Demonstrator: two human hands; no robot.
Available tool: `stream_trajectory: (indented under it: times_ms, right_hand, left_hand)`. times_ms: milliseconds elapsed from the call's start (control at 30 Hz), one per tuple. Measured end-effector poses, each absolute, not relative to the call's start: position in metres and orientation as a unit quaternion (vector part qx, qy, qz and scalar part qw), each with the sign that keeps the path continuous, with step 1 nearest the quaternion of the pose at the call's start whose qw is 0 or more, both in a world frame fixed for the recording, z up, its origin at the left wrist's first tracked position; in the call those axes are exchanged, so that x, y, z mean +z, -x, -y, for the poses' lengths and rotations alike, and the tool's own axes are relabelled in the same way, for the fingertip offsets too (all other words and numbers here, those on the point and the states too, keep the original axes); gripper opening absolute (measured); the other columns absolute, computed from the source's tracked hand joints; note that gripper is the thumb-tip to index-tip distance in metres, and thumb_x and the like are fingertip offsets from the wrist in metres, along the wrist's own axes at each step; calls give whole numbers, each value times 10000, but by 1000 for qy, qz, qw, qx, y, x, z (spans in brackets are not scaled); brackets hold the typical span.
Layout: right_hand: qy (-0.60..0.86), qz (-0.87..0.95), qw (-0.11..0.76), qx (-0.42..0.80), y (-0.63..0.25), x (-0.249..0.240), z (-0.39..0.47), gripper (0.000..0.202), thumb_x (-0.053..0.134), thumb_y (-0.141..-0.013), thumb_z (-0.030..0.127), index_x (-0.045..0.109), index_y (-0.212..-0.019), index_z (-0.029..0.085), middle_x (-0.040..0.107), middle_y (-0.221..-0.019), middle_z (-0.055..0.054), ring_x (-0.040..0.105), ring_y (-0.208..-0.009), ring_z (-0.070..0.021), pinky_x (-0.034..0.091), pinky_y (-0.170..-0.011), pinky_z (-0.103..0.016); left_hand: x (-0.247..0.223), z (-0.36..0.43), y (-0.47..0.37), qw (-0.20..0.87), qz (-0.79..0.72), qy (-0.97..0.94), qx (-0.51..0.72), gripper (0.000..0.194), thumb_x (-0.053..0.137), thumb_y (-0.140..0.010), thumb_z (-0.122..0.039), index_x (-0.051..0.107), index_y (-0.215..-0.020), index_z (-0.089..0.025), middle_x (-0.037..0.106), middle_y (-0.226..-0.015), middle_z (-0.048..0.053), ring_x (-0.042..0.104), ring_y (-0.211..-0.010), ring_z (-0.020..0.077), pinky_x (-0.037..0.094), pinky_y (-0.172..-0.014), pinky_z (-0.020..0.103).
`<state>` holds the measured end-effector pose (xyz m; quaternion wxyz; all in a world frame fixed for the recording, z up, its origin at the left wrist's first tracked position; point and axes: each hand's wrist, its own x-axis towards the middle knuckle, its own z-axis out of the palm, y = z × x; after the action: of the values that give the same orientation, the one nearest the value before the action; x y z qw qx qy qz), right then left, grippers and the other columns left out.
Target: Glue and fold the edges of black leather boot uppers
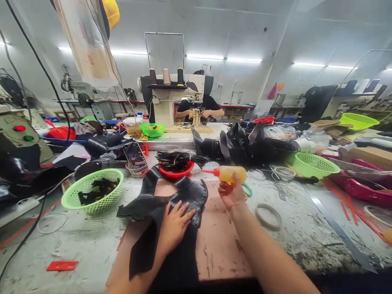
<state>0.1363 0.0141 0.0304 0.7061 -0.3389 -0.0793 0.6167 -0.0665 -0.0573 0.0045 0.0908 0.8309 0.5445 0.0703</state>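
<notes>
Black leather pieces (191, 194) lie joined together on a pinkish board (219, 241) in front of me. My left hand (176, 224) rests on them, palm down with its fingers spread. To the right, my right hand (231, 194) is wrapped round a yellow squeeze bottle (234, 174), raised above the board. The bottle lies nearly level, its red nozzle pointing left over the edge of the leather. Just beyond the leather, a red basket (176, 171) holds a bundle of thin black strips (174, 160).
A green basket (92, 192) of black parts stands left; a tape roll (268, 215) lies right of my right forearm. Black leather pieces (235, 145) are heaped behind. A sewing machine (165, 102) stands ahead, with a person (211, 107) behind it. Another green basket (317, 165) is at right.
</notes>
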Motion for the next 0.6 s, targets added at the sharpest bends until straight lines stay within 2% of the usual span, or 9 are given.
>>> stream_trajectory:
  times_ms: [100,200,333,400,600]
  right_hand:
    - [362,114,734,564,-158,27,-4,422,781,-531,356,541,-842,200,578,-596,75,496,-456,-49,381,-375,-121]
    - [397,157,732,532,-173,19,7,487,831,-433,289,567,-829,190,624,-629,49,548,-496,-78,468,-439,-163]
    - [444,201,718,497,-181,5,12,522,852,-331,228,599,-781,160,623,-584,30,546,-455,-98,466,-420,-194]
    - [462,210,717,478,-181,0,9,520,850,-317,246,605,-766,157,615,-572,34,539,-441,-97,443,-398,-192]
    - [486,206,727,440,-173,-14,2,485,809,-403,389,599,-780,168,590,-573,50,495,-423,-76,412,-407,-200]
  left_hand:
    - [10,57,55,77,-567,-818,59,372,407,-881,-221,501,-1216,-351,412,-1355,4,338,-1264,268,226,-1016,512]
    - [16,51,56,75,-544,-834,55,368,445,-866,-255,500,-1209,-375,401,-1365,-2,381,-1221,284,299,-958,496]
    - [18,45,61,59,-524,-849,38,357,480,-855,-309,499,-1201,-396,407,-1361,-6,378,-1218,295,276,-967,504]
    - [17,44,61,56,-527,-847,35,349,479,-856,-320,503,-1195,-402,410,-1356,-10,356,-1238,298,263,-973,499]
    - [10,41,58,52,-533,-843,59,330,477,-852,-341,527,-1172,-407,440,-1332,-16,388,-1215,297,280,-943,476]
